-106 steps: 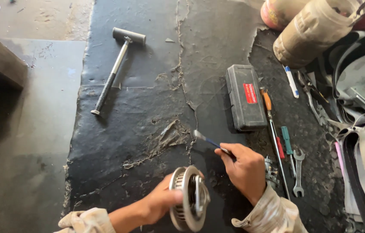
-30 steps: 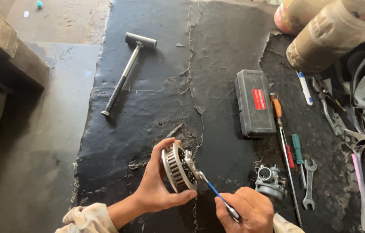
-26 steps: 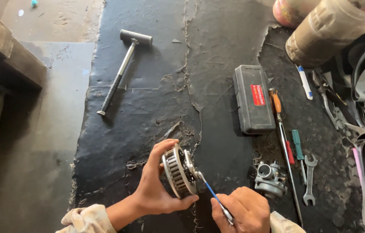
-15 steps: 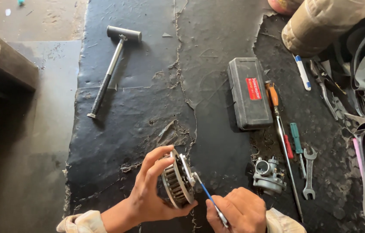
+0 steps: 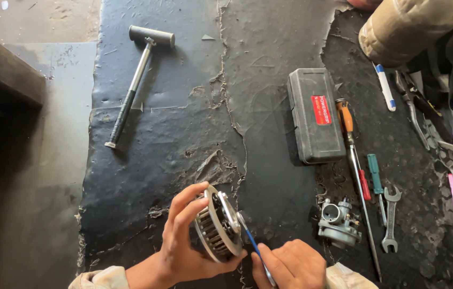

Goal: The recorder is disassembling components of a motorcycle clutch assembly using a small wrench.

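Hands: a ribbed round metal part point(image 5: 217, 227) is held on edge by the left hand point(image 5: 183, 246), fingers clamped round its rim; a thin blue-handled tool point(image 5: 253, 247) is gripped in the closed right hand point(image 5: 291, 265), its tip set against the part's face.
Progress: the part is judged still under work; nothing has been laid aside from it.
Mat point(image 5: 183, 134): black, cracked rubber is spread beneath.
Right side: a carburettor point(image 5: 338, 222), wrench point(image 5: 390, 218) and screwdrivers point(image 5: 352, 155) are laid out.
Farther: a grey case point(image 5: 315, 115) is seen, and a hammer point(image 5: 138, 77) well apart.
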